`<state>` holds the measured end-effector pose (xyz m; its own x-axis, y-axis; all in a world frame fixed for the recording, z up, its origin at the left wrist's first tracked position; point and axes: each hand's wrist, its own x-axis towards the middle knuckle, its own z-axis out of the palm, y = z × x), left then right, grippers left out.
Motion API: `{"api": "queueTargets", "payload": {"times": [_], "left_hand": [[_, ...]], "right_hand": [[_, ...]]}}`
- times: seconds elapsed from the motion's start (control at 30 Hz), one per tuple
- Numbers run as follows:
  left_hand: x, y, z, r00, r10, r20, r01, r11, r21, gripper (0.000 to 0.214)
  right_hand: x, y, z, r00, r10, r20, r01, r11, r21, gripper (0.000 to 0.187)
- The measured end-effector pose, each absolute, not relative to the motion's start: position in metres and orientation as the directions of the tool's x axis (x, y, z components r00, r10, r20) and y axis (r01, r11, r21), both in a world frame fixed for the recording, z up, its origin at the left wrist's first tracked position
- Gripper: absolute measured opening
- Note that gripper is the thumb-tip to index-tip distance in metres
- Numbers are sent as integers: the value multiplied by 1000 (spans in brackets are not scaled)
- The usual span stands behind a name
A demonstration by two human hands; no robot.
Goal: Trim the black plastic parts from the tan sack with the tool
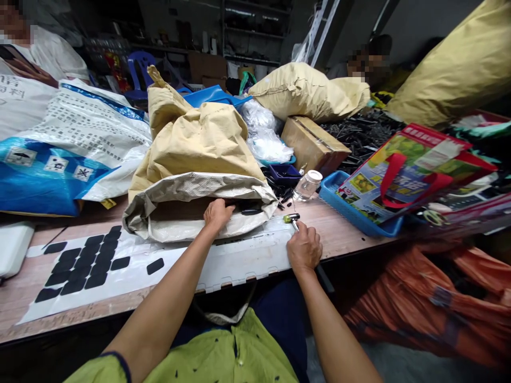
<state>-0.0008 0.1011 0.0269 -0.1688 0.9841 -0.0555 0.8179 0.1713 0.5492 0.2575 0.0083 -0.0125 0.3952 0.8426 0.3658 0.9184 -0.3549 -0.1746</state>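
Observation:
My left hand (217, 214) reaches into the open mouth of a tan sack (191, 154) lying on the wooden table (347, 234); its fingertips are hidden inside among dark parts. My right hand (304, 248) rests closed at the table's front edge, gripping a small tool (292, 218) with a metal shaft and a green and black head that sticks up from the fist. Both hands lie over a white plastic sheet (239, 260).
A white sheet with several black rubber pads (85, 260) lies at the left. A small glass jar (307, 185), a cardboard box (313, 142), a blue tray (351, 210) holding a colourful bag, more sacks and black parts crowd the back. Two other people sit across the table.

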Motion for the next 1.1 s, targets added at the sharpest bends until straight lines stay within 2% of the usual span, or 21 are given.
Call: {"api": "queueTargets", "payload": {"times": [0.07,0.17,0.27,0.4,0.6,0.7,0.77,0.83,0.9,1.0,1.1], "left_hand": [[-8,76,27,-129,991,32,817,88,569,24],[-17,30,26,36,970,241,751,-185,634,20],[-24,-10,19,180,935,304,683,-342,645,19],[-32,-30,0,234,941,246,713,-338,614,15],[-39,-22,-17,191,951,245,662,-309,683,17],[-39,-20,-17,176,954,242,661,-296,689,16],[-39,-20,-16,169,957,235,660,-287,695,15],[-38,-20,-15,160,962,223,659,-272,701,15],[-38,-19,-13,149,966,210,659,-256,707,15],[-37,-19,-10,134,971,195,657,-235,716,15],[-37,-20,-10,139,972,189,653,-233,721,15]], "right_hand": [[257,8,-12,394,843,366,919,-353,-175,33],[256,8,-11,395,841,370,919,-356,-171,34],[256,8,-10,400,840,368,917,-362,-170,34],[256,8,-10,403,841,360,915,-363,-175,34],[257,9,-10,414,844,342,909,-364,-201,34],[257,7,-2,439,840,320,891,-360,-277,36],[254,2,8,473,805,358,862,-340,-375,39],[246,-7,22,491,768,410,826,-261,-500,42],[233,-19,35,444,797,410,774,-111,-623,43],[207,-43,48,247,909,336,638,109,-762,39],[179,-65,48,29,942,334,571,259,-779,35]]}}
